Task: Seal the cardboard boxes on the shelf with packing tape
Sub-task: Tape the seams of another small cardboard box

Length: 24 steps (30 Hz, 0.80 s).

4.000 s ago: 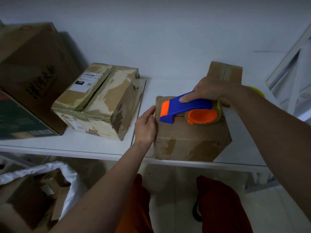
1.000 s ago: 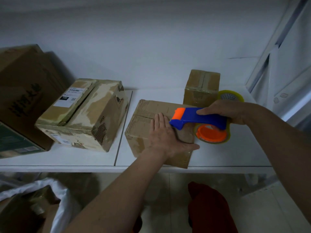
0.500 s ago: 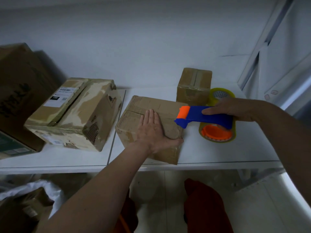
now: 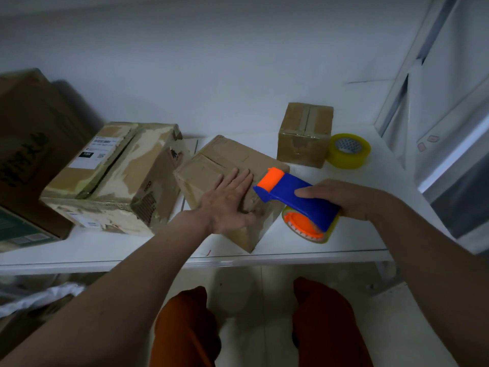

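Nearest, left hand (image 4: 229, 202) flat on the middle box (image 4: 227, 178), fingers (image 4: 239, 176) straight and close together, pressing tape down. Right hand (image 4: 341, 198) wrapped round the tape dispenser (image 4: 293, 197), now pulled clear off the box's right edge: strip probably finished. Farther back on the shelf (image 4: 344, 234), small taped box (image 4: 304, 133), spare tape roll (image 4: 348, 151).

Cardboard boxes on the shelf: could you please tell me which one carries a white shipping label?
The worn box left of the hands, label on its top flap; the middle box and small box show none.
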Each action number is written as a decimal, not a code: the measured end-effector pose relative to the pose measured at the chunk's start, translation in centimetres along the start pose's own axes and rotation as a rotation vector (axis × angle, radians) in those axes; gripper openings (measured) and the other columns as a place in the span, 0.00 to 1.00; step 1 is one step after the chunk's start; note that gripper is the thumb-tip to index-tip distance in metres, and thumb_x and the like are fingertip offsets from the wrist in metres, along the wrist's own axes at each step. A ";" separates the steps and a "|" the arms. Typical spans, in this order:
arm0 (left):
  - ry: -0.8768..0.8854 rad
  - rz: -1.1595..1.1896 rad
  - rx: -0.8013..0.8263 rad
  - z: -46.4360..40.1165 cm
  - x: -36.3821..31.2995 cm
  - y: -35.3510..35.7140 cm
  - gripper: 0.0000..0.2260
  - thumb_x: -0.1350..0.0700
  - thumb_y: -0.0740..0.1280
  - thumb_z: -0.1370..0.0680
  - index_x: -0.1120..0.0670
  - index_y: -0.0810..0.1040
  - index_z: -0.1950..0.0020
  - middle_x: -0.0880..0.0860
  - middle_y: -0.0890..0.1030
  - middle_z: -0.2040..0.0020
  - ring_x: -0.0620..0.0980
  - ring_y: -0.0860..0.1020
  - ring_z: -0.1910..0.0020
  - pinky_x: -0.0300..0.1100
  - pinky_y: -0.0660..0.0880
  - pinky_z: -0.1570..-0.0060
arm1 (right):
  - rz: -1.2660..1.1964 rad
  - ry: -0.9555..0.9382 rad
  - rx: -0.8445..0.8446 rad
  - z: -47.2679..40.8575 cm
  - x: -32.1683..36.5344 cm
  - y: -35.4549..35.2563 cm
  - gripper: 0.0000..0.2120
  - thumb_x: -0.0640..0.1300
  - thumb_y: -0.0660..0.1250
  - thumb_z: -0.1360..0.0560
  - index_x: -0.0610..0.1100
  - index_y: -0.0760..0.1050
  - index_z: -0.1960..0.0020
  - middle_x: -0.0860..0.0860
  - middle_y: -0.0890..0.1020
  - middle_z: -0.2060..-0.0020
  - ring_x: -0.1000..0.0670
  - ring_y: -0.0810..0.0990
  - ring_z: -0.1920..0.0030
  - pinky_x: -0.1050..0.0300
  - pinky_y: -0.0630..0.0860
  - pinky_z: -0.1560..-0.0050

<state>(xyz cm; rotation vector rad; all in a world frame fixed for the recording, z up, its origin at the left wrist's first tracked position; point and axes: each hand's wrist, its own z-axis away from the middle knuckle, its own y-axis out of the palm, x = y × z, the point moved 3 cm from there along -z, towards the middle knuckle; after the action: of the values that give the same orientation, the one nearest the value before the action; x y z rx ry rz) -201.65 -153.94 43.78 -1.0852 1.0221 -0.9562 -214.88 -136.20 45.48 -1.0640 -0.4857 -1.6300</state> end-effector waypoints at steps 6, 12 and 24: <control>0.063 -0.072 -0.113 -0.1 -0.1 1.2 0.38 0.36 0.56 0.23 0.51 0.44 0.21 0.50 0.45 0.21 0.46 0.41 0.23 0.44 0.38 0.25 | -0.053 0.006 -0.016 0.2 -0.2 0.9 0.17 0.54 0.63 0.24 0.40 0.75 0.59 0.49 0.82 0.74 0.53 0.79 0.75 0.62 0.76 0.71; 0.036 -0.077 -0.103 -0.3 -0.3 1.3 0.34 0.41 0.56 0.20 0.51 0.44 0.21 0.50 0.45 0.21 0.47 0.42 0.23 0.43 0.39 0.25 | -0.032 0.014 -0.071 0.3 -0.3 1.0 0.16 0.55 0.63 0.25 0.43 0.75 0.60 0.52 0.81 0.75 0.56 0.78 0.75 0.62 0.72 0.68; -0.003 -0.121 -0.076 -0.2 0.0 1.2 0.33 0.41 0.54 0.19 0.51 0.42 0.21 0.51 0.43 0.21 0.49 0.42 0.22 0.44 0.40 0.25 | -0.030 0.036 -0.068 2.8 -1.7 -0.1 0.16 0.53 0.64 0.25 0.40 0.75 0.60 0.50 0.80 0.74 0.55 0.77 0.76 0.65 0.72 0.74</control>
<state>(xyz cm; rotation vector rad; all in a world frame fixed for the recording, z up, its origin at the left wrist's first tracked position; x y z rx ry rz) -201.72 -153.72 42.58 -1.2226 1.0053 -1.0191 -213.87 -133.15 45.55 -1.0809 -0.4270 -1.6995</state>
